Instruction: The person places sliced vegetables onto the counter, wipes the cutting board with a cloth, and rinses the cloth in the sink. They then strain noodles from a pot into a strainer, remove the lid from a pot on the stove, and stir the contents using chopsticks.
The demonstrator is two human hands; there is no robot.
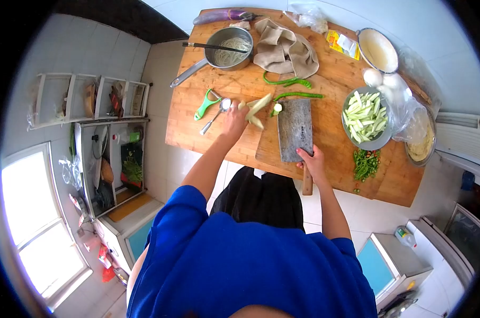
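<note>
- At the near table edge, the right hand (315, 163) is closed round the handle of the cleaver (295, 130); handle end pokes past the edge in this view.
- Cleaver long axis runs near-far, far end leaning slightly left. Blade broad face up, looks close to flat on the wood; exact tilt unclear.
- Left hand (234, 124) is over the table, fingers bent at the left end of the pale strips (257, 109). Contact likely, but can't tell how wide the fingers are or if they pinch anything.
- Strips fan rightward from those fingers, one angled away, one angled nearer. Left hand is closer to them; blade sits right of them, with a gap.
- Pale round piece (277, 107) is just beside the blade's left edge.
- Left of the strips: spoon (212, 116) by the left hand, then green peeler (204, 106).
- Right, past a stretch of wood: chopped greens (366, 165), with the bowl of cut sticks (365, 117) beyond.
- Farther out, green peppers (298, 95) bound the space beyond the blade; then cloth (285, 50) and pot (229, 49), near the far edge.
</note>
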